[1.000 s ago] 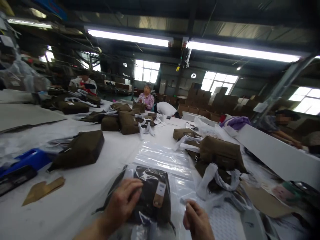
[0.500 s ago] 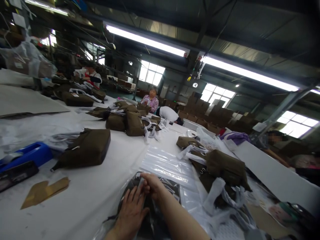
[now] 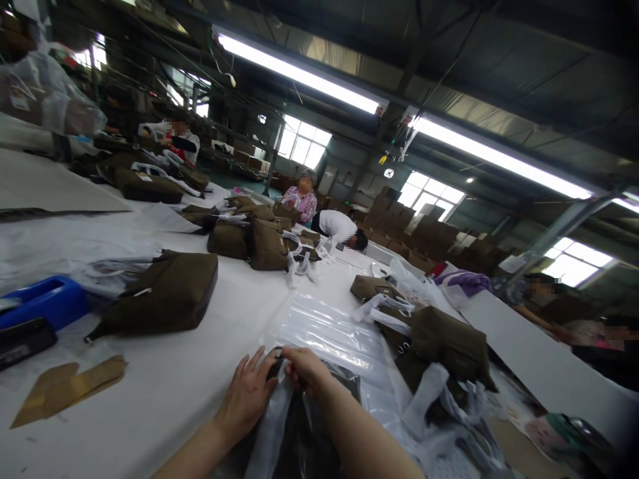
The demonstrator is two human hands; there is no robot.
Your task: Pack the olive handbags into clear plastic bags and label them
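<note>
Head camera shows a big white table (image 3: pixel 200 372) with brown bags. A dark bag (image 3: pixel 309 432) lies in its clear plastic sleeve (image 3: pixel 272 426) already. The left hand (image 3: pixel 247 396) presses flat, fingers spread. The right hand (image 3: pixel 304 369) pinches the sleeve's top edge, not sealed yet.

Glossy clear plastic bag (image 3: pixel 272 426), crinkled

Olive-brown bags (image 3: pixel 160 296) lie on a white table (image 3: pixel 164 386), beside a blue dispenser (image 3: pixel 42 303) and clear plastic sleeves (image 3: pixel 329 329).
</note>
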